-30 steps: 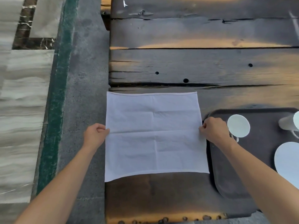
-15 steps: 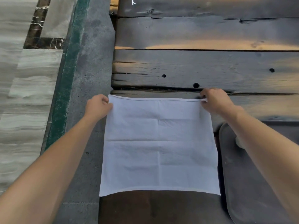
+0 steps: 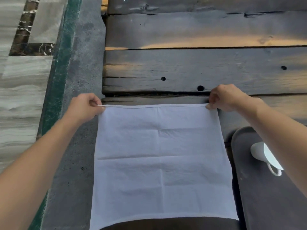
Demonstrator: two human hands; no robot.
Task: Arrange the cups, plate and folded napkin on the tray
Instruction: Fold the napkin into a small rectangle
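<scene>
A white cloth napkin lies spread flat and unfolded on the dark wooden table, creased in a grid. My left hand pinches its far left corner. My right hand pinches its far right corner. The far edge is lifted slightly between them. To the right sits a dark tray with one white cup on its side, handle toward me, partly hidden by my right forearm. The plate and any other cup are out of view.
The table's left edge runs just beside the napkin, with a grey concrete strip and green-edged tiled floor below it. Bare planks with gaps and small holes stretch beyond the napkin.
Both hands slid from the napkin's side edges up to its far corners and now pinch them. The view shifted closer; the tray's cup shows again beside my right forearm.
</scene>
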